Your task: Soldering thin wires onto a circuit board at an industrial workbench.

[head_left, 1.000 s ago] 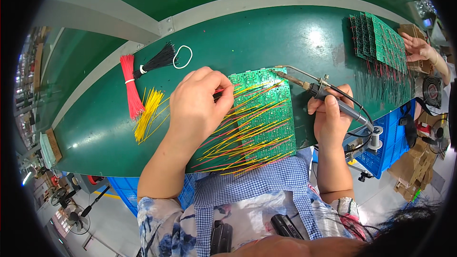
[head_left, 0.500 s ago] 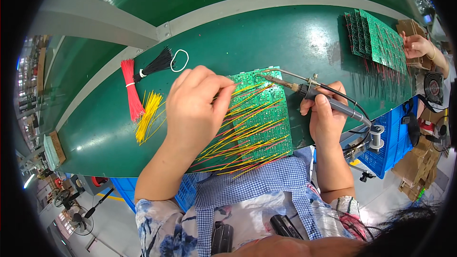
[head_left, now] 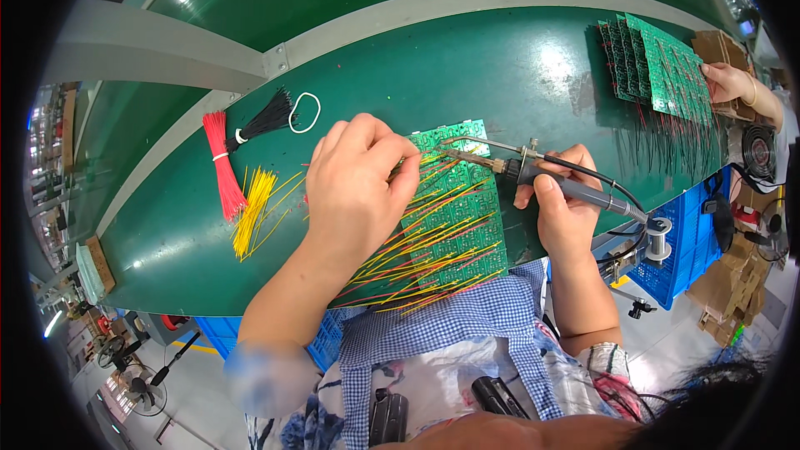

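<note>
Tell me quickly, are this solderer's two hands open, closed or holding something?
Left hand: pinched closed by the board; whether it holds anything cannot be told.
Right hand: closed, holding the iron.

Electronics wkshp — PCBs point(head_left: 467, 204), sldr iron point(head_left: 575, 189), bench point(head_left: 467, 58)

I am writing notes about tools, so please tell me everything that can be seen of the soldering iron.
The soldering iron has a grey, plastic-looking handle, a black collar and a slim, brownish metal front. A thin metal tube, held by a small clamp, runs alongside, with a black cable behind. It slants, front pointing left over the upper part of the green circuit board. The right hand's grip is on the handle. Whether the tip touches the board is unclear.
</note>
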Demonstrator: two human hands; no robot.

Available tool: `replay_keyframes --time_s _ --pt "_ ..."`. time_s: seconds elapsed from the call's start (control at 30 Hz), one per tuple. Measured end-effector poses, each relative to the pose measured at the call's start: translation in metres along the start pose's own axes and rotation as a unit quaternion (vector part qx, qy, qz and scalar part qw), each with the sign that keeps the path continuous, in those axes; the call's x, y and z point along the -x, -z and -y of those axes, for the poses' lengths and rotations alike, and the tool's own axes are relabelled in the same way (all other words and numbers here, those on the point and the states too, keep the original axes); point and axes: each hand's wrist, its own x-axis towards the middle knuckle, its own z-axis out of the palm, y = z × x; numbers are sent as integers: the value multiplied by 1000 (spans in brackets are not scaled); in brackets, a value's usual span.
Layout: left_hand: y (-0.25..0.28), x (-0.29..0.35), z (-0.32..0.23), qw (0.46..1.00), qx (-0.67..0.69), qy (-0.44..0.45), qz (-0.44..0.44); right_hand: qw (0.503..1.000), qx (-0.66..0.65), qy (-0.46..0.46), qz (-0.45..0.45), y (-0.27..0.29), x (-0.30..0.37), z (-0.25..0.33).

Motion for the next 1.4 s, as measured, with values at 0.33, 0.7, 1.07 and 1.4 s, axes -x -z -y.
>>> replay_keyframes --time_s 0.33,0.7,1.07,1.4 --pt "-2 0 -1 1000 -4 -14 -12 1000 14 -3 -6 1 2 -1" --pt "-3 1 -3 1000 -15 -21 -16 999 39 20 3 -1 3 0" --pt "5 3 -6 997 -72 -14 -8 997 -49 57 -34 3 2 -5" --pt "55 27 16 990 -118 48 -64 994 -70 79 -28 8 -1 -7"
